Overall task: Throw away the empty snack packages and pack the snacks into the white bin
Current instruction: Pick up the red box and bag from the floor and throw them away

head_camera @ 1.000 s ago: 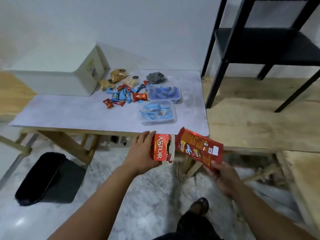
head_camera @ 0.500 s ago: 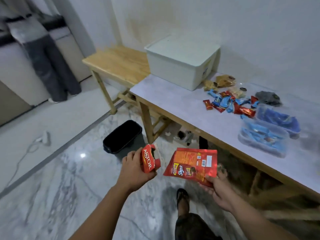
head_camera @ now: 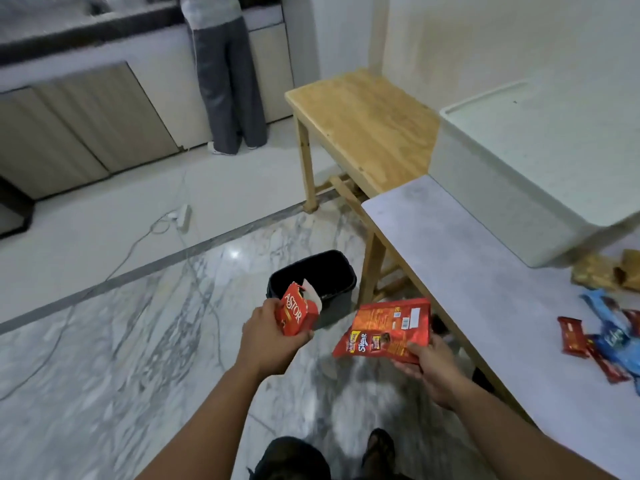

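My left hand (head_camera: 268,339) grips a red Astor box (head_camera: 295,311) with its top flap torn open, held just in front of a black trash bin (head_camera: 325,271) that stands on the marble floor beside the table leg. My right hand (head_camera: 429,365) holds a flat red snack pouch (head_camera: 386,329) by its lower corner, to the right of the bin. The white bin (head_camera: 498,188), lid on, sits on the grey table (head_camera: 460,268) at the right. Loose wrapped snacks (head_camera: 604,337) in red and blue lie at the table's right edge of view.
A wooden bench (head_camera: 363,123) stands behind the table. A white power strip (head_camera: 181,216) and its cables trail across the floor at left. A person in grey trousers (head_camera: 225,81) stands at a far counter. My feet show at the bottom.
My view has swung left and down toward the floor. Both hands, still holding the box and the pouch, have come closer to the black trash bin, which now lies directly ahead.
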